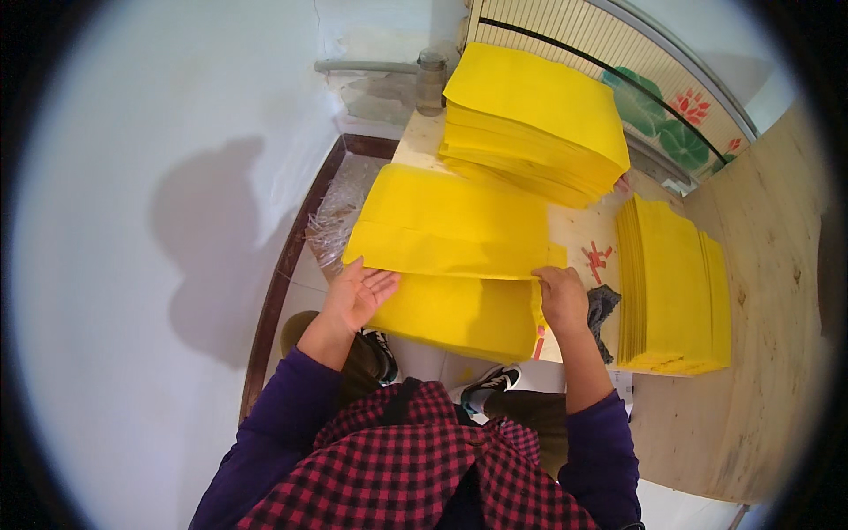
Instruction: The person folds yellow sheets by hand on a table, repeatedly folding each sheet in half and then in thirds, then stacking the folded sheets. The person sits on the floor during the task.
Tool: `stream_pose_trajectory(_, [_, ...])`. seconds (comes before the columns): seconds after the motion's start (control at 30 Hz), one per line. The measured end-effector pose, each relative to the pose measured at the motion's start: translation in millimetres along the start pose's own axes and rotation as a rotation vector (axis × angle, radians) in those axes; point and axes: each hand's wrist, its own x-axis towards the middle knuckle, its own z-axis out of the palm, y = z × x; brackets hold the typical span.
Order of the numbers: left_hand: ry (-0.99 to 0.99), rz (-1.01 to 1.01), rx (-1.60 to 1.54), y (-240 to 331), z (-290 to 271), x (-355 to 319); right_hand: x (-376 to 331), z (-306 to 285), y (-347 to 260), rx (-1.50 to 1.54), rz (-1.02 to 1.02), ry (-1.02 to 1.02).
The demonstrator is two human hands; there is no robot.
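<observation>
The yellow sheet (450,221) lay at the near end of the pale wooden table (572,225), its near edge running straight across between my two hands. A second yellow panel (455,309) showed below that edge, nearer to me; I could not tell whether it was part of the same piece or a separate one. My right hand (563,300) pinched the sheet's near right corner between thumb and bent fingers. My left hand (353,296) was at the near left corner, palm turned up, fingers extended and close together, thumb apart; whether it bore any weight was unclear. Handling estimate: light, soft and felt-like, flexible enough to sag or crease between supports, probably not slippery and hardly fragile. Best hold, in my judgement: both near corners, edge kept taut, since a grip at one end would likely let the middle droop. Just beyond the sheet stood a thick pile of yellow pieces (534,106); to the right, another yellow stack (671,291). Between the sheet and that right stack lay small red strips (596,258) and, nearer me, a crumpled grey cloth (602,314). Farther out: a clear jar (431,84) by the far pile, and crinkled transparent plastic (340,212) left of the table.
</observation>
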Motion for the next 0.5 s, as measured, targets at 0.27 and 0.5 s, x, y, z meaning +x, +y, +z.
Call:
stream_pose_trajectory(0.27, [0.219, 0.21, 0.182, 17.2, -13.2, 36.1, -16.1, 23.7, 4.3, 0.478, 0.337, 0.005])
stream_pose_trajectory(0.5, [0.255, 0.212, 0.197, 19.0, -21.3, 42.4, -27.9, 34.9, -6.6, 1.265, 0.847, 0.271])
